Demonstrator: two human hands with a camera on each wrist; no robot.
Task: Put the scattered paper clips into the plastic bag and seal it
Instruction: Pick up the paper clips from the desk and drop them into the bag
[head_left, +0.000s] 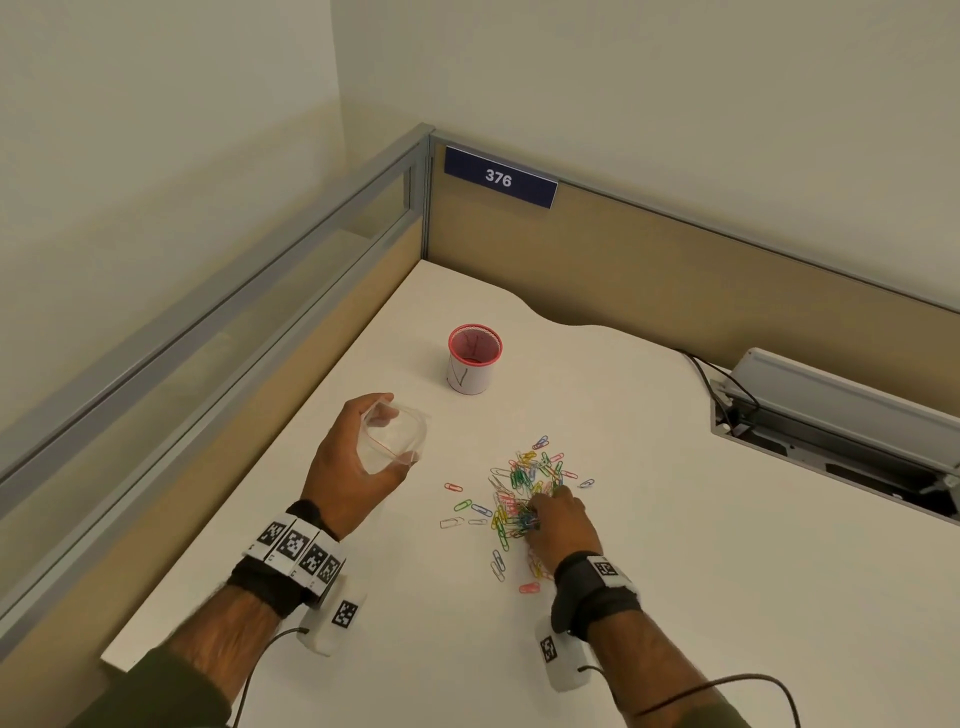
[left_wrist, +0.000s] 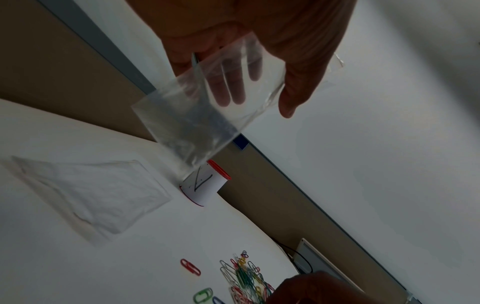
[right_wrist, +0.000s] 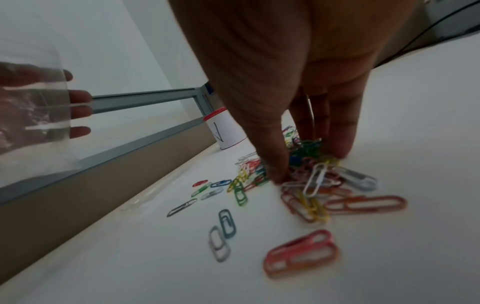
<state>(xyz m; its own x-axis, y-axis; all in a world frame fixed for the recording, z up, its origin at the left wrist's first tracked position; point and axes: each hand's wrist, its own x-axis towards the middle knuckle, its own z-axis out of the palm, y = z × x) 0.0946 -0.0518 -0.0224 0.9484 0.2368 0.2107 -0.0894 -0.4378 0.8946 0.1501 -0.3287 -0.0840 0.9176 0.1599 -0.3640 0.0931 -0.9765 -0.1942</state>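
Observation:
Several coloured paper clips (head_left: 524, 483) lie in a loose pile on the white desk (head_left: 675, 571), with strays around it. My right hand (head_left: 540, 510) is down in the pile, thumb and fingertips pinching a bunch of clips (right_wrist: 306, 152). More clips (right_wrist: 363, 203) lie in front of the wrist. My left hand (head_left: 392, 441) holds a small clear plastic bag (head_left: 410, 431) above the desk to the left of the pile, its mouth held open. In the left wrist view the bag (left_wrist: 197, 115) hangs from my fingers (left_wrist: 233, 88) and looks empty.
A white cup with a red rim (head_left: 470, 364) stands behind the bag. A second clear bag (left_wrist: 91, 195) lies flat on the desk below my left hand. Partition walls (head_left: 623, 249) close the back and left. An open cable tray (head_left: 831, 431) sits at the right.

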